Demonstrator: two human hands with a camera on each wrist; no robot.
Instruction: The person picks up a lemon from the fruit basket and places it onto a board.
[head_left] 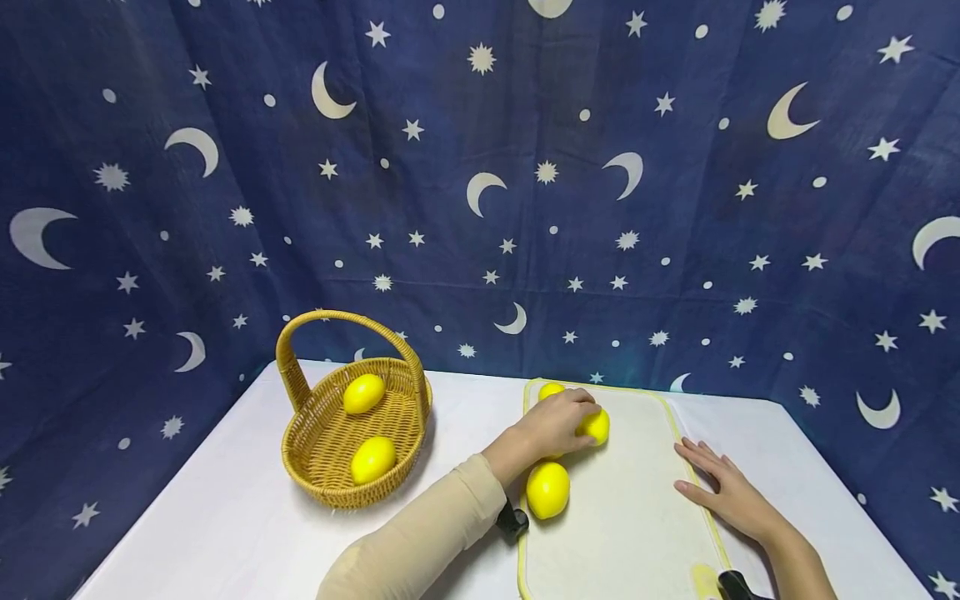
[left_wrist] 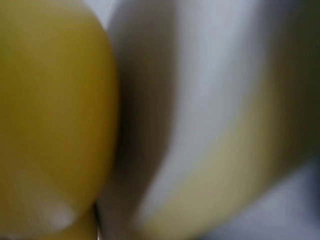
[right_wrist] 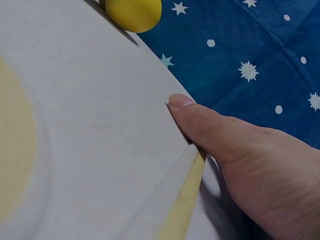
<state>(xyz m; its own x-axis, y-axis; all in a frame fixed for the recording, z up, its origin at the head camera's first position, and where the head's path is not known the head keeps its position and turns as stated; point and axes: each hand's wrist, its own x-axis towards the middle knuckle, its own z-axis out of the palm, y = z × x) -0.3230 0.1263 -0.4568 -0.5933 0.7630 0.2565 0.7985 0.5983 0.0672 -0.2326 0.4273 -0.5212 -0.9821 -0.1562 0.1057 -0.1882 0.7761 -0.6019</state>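
My left hand point(head_left: 555, 423) reaches over the left part of a white cutting board point(head_left: 622, 517) with a yellow rim and grips a yellow lemon point(head_left: 597, 427), fingers over its top and thumb at its near side. Behind that hand sits another lemon point(head_left: 551, 389), partly covered. A further lemon point(head_left: 547, 490) lies in front of the wrist. Blurred and very close, a lemon point(left_wrist: 50, 110) fills the left side of the left wrist view. With fingers spread, my right hand point(head_left: 727, 496) rests at the board's right edge; its thumb point(right_wrist: 200, 120) lies on the rim.
To the left stands a wicker basket point(head_left: 337, 500) with a tall arched handle, holding two lemons, one at the back point(head_left: 363, 393) and one in front point(head_left: 372, 460). A white table point(head_left: 195, 533) carries everything. Behind hangs a dark blue cloth point(head_left: 480, 242) with moons and stars.
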